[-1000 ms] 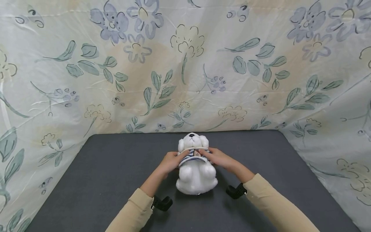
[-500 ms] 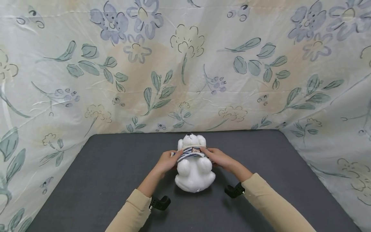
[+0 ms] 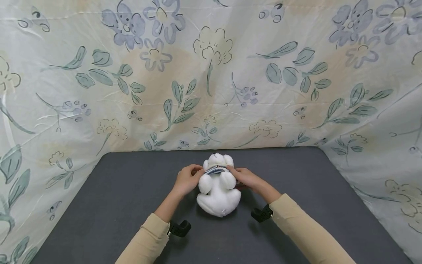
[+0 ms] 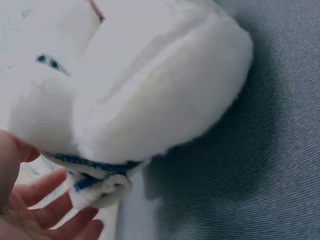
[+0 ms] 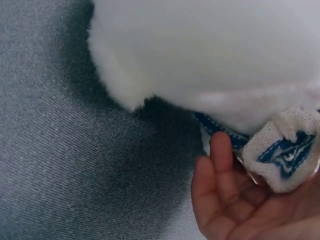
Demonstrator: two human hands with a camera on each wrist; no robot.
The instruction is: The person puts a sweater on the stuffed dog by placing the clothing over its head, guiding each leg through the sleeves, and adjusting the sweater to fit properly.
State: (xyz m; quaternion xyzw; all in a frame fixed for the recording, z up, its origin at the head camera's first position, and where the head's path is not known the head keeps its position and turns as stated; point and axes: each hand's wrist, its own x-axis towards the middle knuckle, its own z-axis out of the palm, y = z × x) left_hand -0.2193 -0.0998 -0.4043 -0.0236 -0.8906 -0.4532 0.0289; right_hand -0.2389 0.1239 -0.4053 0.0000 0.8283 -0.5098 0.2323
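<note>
A white plush dog leans back on the table, its head away from me. Its blue-and-white striped knit sweater is bunched high on the chest. My left hand holds the sweater at the dog's left-hand side in the head view. In the left wrist view the thumb meets the plush and the fingers spread behind a knit sleeve. On the other side, my right hand grips the sweater with its thumb in front. The right wrist view shows its fingers curled beside an empty-looking sleeve.
The dark grey table spreads around the toy. A floral cloth hangs behind and at both sides. Black wrist cameras sit at the beige sleeves.
The sweater has gone up from the belly, and its front patch is no longer visible. The dog has tipped back and shifted slightly left. My left hand has moved up and left.
</note>
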